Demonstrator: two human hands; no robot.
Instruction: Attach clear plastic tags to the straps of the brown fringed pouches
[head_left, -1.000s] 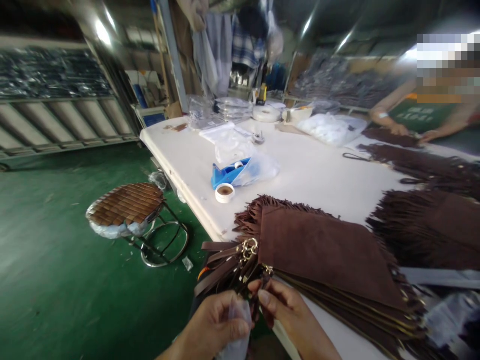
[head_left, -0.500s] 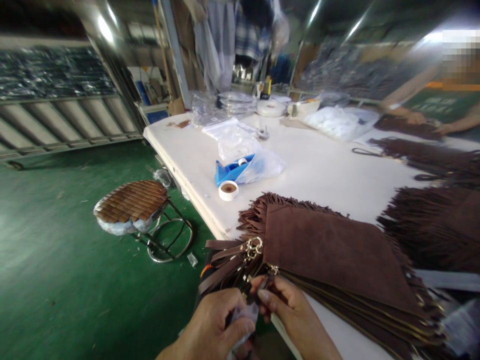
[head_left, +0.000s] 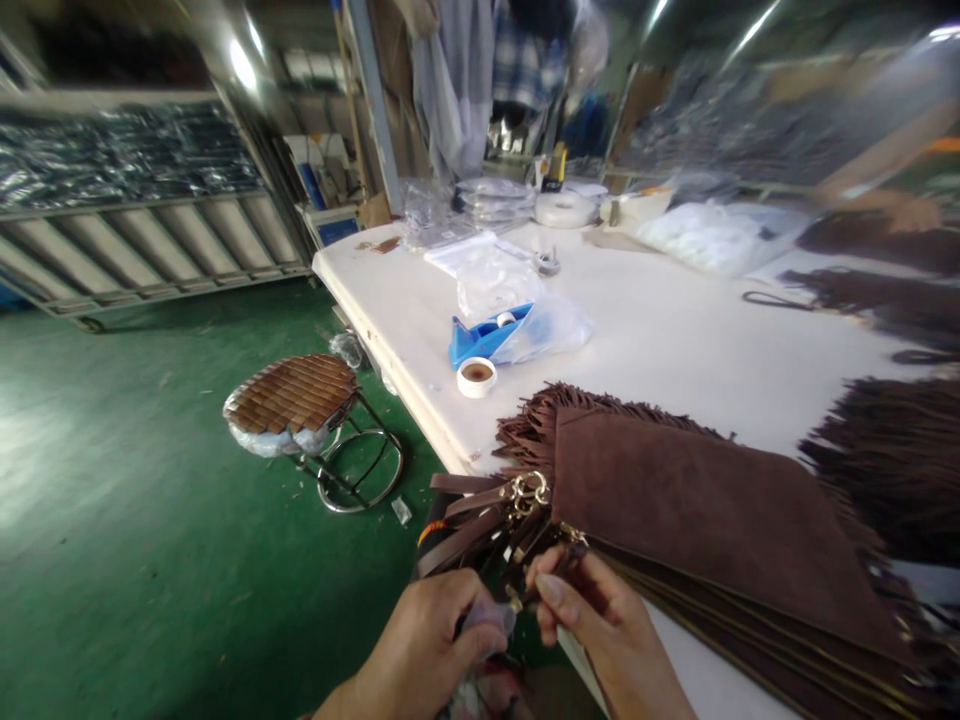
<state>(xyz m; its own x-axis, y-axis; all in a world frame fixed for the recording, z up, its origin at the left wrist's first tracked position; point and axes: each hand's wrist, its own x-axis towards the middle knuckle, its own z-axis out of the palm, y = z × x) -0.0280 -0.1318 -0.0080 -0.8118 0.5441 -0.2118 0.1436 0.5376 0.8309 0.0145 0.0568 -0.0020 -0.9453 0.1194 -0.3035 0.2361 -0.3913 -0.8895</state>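
A stack of brown fringed leather pouches (head_left: 690, 500) lies at the near edge of the table, open zip edges facing me. From its left corner hang brown wrist straps (head_left: 469, 535) with gold-coloured rings (head_left: 531, 488). My left hand (head_left: 431, 640) is closed around a crumpled piece of clear plastic (head_left: 491, 615), just below the straps. Thumb and fingers of my right hand (head_left: 607, 620) pinch a small dark brown leather tab by the pouch corner; most of the tab is hidden by the fingers. A small gold-coloured fitting (head_left: 514, 600) shows between both hands.
On the white table (head_left: 645, 340) stand a blue tape dispenser (head_left: 484, 338) and a tape roll (head_left: 476, 377). Plastic bags (head_left: 724, 235) lie farther back. More fringed pouches (head_left: 892, 460) are at right, near a co-worker's arm (head_left: 892, 150). A stool (head_left: 296, 400) stands on the green floor at left.
The view has swung slightly left, so everything sits farther right. My right hand has drawn a little away from my left; both keep their closed grips.
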